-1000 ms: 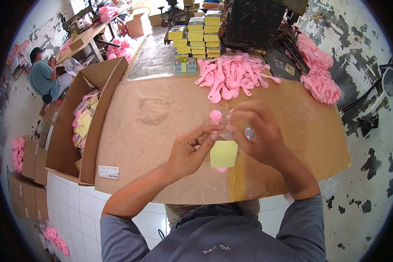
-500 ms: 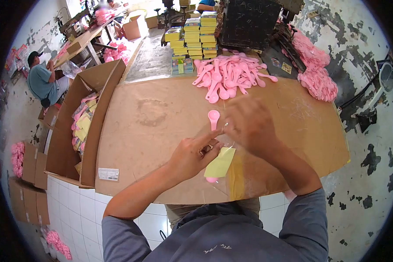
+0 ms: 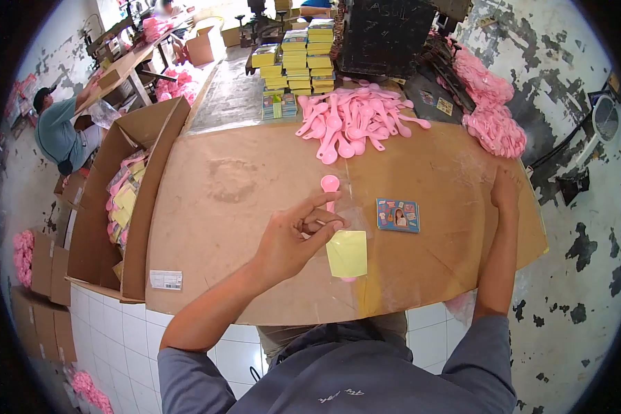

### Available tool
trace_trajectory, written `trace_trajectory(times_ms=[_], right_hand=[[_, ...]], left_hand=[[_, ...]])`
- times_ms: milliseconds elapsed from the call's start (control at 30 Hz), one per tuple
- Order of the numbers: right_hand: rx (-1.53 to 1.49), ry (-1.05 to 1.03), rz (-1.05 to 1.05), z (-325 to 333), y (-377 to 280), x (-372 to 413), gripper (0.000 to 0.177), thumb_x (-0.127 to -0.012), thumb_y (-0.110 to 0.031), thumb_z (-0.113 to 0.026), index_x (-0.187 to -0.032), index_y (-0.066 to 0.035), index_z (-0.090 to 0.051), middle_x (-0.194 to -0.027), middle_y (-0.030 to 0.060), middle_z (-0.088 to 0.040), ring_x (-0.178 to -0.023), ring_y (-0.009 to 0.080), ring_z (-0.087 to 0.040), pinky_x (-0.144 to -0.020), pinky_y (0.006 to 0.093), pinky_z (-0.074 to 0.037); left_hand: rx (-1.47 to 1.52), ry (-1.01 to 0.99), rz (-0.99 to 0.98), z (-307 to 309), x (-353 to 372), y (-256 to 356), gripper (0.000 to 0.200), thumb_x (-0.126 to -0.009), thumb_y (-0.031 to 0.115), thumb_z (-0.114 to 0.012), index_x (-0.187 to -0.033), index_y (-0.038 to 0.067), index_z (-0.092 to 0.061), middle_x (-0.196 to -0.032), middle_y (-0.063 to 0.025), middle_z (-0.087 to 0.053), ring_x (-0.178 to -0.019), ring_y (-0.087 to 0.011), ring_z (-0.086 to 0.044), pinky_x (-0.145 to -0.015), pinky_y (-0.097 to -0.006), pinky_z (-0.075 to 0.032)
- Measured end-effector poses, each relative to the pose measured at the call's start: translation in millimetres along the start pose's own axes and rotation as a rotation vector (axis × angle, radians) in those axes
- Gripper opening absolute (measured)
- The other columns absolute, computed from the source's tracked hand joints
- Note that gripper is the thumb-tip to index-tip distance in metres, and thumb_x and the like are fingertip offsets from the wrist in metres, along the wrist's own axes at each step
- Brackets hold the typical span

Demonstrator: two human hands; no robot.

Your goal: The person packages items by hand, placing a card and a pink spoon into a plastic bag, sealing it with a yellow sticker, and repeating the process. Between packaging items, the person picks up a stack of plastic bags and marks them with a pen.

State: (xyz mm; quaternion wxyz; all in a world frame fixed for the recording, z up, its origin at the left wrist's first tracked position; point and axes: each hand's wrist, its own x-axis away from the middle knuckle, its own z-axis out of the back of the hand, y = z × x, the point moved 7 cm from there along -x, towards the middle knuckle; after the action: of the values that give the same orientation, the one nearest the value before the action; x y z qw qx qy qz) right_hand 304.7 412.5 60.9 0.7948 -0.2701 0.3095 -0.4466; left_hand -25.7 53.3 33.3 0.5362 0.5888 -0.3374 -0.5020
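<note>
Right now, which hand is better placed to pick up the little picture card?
Right, probably: the right hand looks free, while the left hand pinches the packet near the picture card.

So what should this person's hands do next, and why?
Probably move the right hand to the picture card and pick it up. That hand lies empty at the edge of the table. The card lies loose beside the left hand, whose fingers pinch the pink spoon and yellow card together.

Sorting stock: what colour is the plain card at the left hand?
The card is yellow; head view.
</note>
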Motion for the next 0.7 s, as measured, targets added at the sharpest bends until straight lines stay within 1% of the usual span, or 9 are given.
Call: trace_trajectory(times_ms=[133,167,233,333,400,467,533,633,700], right_hand=[[0.712,0.185,0.133,7,8,13,0.046,-0.091,-0.004,-0.062,-0.137,-0.001,-0.058,-0.139,0.0167,-0.061,-0.134,0.0299,-0.053,-0.110,0.0433,-0.042],[0.556,0.119,0.159,4,7,17,0.048,-0.091,-0.004,-0.063,-0.138,-0.001,-0.057,-0.139,0.0167,-0.061,-0.134,0.0304,-0.053,-0.110,0.0435,-0.041],[0.236,0.002,0.213,-7,-48,24,0.052,-0.090,-0.005,-0.064,-0.141,-0.002,-0.056,-0.138,0.0168,-0.061,-0.134,0.0314,-0.054,-0.111,0.0441,-0.041],[-0.746,-0.495,0.065,-22,-4,-11,0.051,-0.095,-0.011,-0.064,-0.144,-0.004,-0.054,-0.140,0.0175,-0.060,-0.135,0.0308,-0.053,-0.113,0.0439,-0.040],[0.710,0.097,0.111,-14,18,-12,0.047,-0.099,-0.017,-0.062,-0.144,-0.003,-0.054,-0.137,0.0176,-0.062,-0.134,0.0289,-0.055,-0.112,0.0431,-0.041],[0.986,0.236,0.151,-7,12,-12,0.046,-0.102,-0.020,-0.061,-0.143,-0.002,-0.054,-0.137,0.0185,-0.062,-0.133,0.0299,-0.056,-0.113,0.0431,-0.041],[0.105,-0.135,0.197,-8,-34,-5,0.045,-0.101,-0.020,-0.060,-0.143,-0.002,-0.055,-0.137,0.0202,-0.062,-0.133,0.0339,-0.056,-0.114,0.0439,-0.041],[-0.923,-0.584,0.090,-9,-24,-12,0.048,-0.095,-0.013,-0.064,-0.141,-0.004,-0.057,-0.140,0.0192,-0.061,-0.135,0.0356,-0.053,-0.116,0.0441,-0.040],[0.039,-0.252,0.057,-2,51,-38,0.049,-0.092,-0.010,-0.065,-0.140,-0.005,-0.058,-0.141,0.0179,-0.060,-0.135,0.0353,-0.054,-0.117,0.0439,-0.039]], left_hand=[[0.003,0.010,0.087,2,-2,-2,0.045,-0.100,0.003,-0.065,-0.143,-0.002,-0.053,-0.105,-0.0127,-0.077,-0.092,-0.0102,-0.071,-0.075,-0.0233,-0.055],[0.026,0.018,0.100,3,-2,-7,0.044,-0.100,0.003,-0.065,-0.142,-0.002,-0.053,-0.105,-0.0131,-0.077,-0.093,-0.0110,-0.072,-0.077,-0.0238,-0.056],[0.042,0.023,0.093,2,-5,-10,0.043,-0.101,0.004,-0.064,-0.142,-0.002,-0.053,-0.106,-0.0137,-0.076,-0.096,-0.0123,-0.072,-0.079,-0.0246,-0.057],[0.029,0.011,0.063,1,-4,-12,0.041,-0.103,0.005,-0.061,-0.142,-0.002,-0.053,-0.107,-0.0143,-0.076,-0.098,-0.0134,-0.072,-0.081,-0.0254,-0.059],[0.028,0.006,0.049,2,-5,-16,0.040,-0.103,0.005,-0.061,-0.142,-0.003,-0.053,-0.108,-0.0145,-0.075,-0.097,-0.0133,-0.072,-0.083,-0.0258,-0.059],[0.016,0.001,0.067,3,-5,-16,0.039,-0.103,0.005,-0.060,-0.141,-0.002,-0.053,-0.107,-0.0140,-0.075,-0.098,-0.0136,-0.072,-0.082,-0.0263,-0.059],[0.021,0.003,0.080,3,-6,-18,0.038,-0.103,0.005,-0.060,-0.140,-0.002,-0.054,-0.107,-0.0133,-0.075,-0.098,-0.0137,-0.072,-0.082,-0.0268,-0.059],[0.026,0.000,0.094,3,-5,-21,0.036,-0.104,0.006,-0.059,-0.139,-0.002,-0.055,-0.107,-0.0122,-0.074,-0.099,-0.0138,-0.071,-0.082,-0.0277,-0.060],[0.008,-0.007,0.097,3,-5,-22,0.035,-0.104,0.006,-0.058,-0.138,-0.001,-0.055,-0.107,-0.0117,-0.074,-0.100,-0.0140,-0.071,-0.082,-0.0279,-0.060]])
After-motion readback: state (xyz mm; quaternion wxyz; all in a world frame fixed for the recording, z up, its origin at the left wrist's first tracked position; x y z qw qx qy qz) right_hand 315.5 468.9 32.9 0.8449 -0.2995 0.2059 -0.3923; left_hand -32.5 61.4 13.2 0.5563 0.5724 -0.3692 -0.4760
